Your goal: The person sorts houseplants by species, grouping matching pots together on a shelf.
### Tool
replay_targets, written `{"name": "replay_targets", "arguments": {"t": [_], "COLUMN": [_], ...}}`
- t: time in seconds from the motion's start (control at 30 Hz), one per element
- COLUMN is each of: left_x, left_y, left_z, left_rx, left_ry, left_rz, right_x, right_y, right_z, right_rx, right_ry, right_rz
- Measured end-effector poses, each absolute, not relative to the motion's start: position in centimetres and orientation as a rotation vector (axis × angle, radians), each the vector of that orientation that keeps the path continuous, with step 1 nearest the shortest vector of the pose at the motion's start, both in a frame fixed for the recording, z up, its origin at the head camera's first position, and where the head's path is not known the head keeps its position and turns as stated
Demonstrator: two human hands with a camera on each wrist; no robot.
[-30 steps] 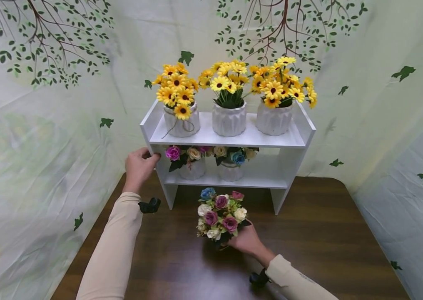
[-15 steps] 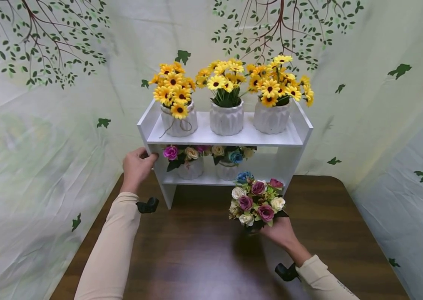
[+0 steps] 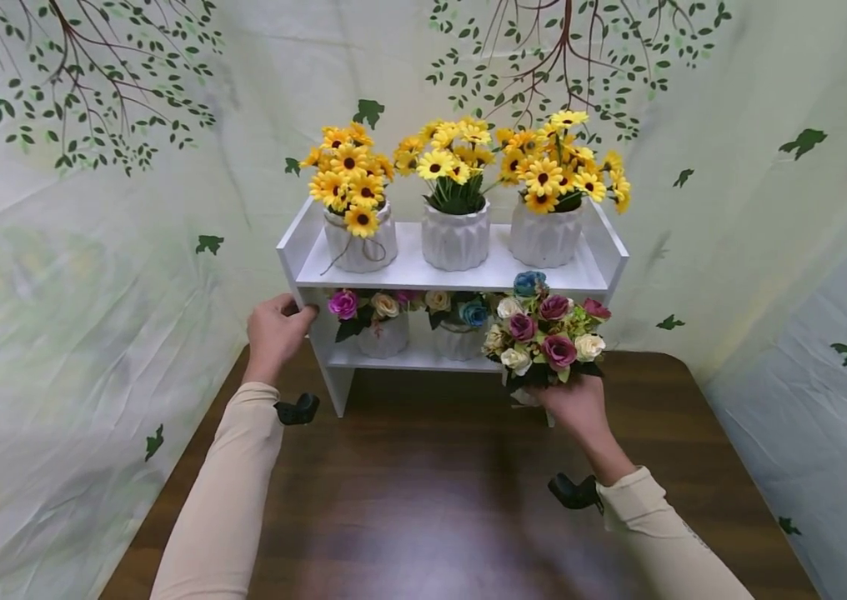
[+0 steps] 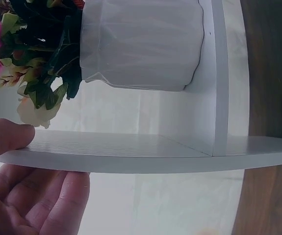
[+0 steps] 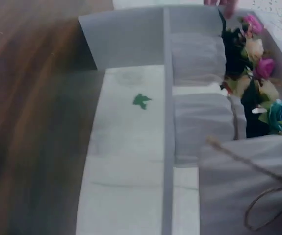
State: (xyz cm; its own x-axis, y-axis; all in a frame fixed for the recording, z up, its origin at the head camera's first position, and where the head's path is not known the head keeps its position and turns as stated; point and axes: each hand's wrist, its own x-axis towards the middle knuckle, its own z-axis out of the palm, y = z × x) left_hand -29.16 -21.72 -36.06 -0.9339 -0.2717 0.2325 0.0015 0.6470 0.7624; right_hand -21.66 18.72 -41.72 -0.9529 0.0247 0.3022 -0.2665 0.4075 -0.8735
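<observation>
My left hand [image 3: 275, 337] grips the left side panel of the white two-tier shelf [image 3: 408, 275]. In the left wrist view, the thumb [image 4: 11, 139] lies inside the panel and the fingers [image 4: 57, 196] outside. My right hand [image 3: 577, 404] holds a potted bouquet [image 3: 554, 333] of purple, cream and blue roses in front of the lower tier's right end. Its white pot [image 5: 243, 181], with a twine bow, fills a corner of the right wrist view. On the lower tier stand two white pots of artificial roses, one on the left [image 3: 382, 333] and one in the middle [image 3: 457, 337].
Three white pots of yellow daisy-like flowers stand along the top tier: left [image 3: 359, 242], middle [image 3: 456, 237] and right [image 3: 547, 237]. The shelf rests on a dark brown wooden table [image 3: 408, 500]. Leaf-patterned cloth [image 3: 731, 250] hangs behind and at both sides.
My right hand has carried the potted roses right, then up and forward from above the table to the lower tier's front. The left hand keeps its grip on the side panel.
</observation>
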Motion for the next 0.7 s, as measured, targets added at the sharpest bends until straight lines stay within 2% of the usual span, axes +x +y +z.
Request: {"name": "replay_targets", "arguments": {"t": [0.1,0.23,0.57,0.7], "left_x": [-29.1,-28.9,-28.8,-28.8], "left_y": [-21.8,-21.9,-21.6,-21.6], "left_z": [-36.0,-36.0,-35.6,-35.6], "left_rx": [0.217,0.229,0.224,0.217], "left_ry": [-2.541,-2.539,-2.544,-2.548], "left_rz": [-1.192,-1.212,-1.189,-1.179], "right_x": [-22.8,-24.0,-26.2,-27.0], "right_y": [18.5,18.0,17.8,18.0], "right_z": [-40.9,-40.5,-40.6,-40.7], "right_rx": [0.129,0.114,0.019,0.042], "right_ry": [-2.571,-2.652,-2.648,-2.754], "right_rz": [1.275,1.105,1.207,0.932]}}
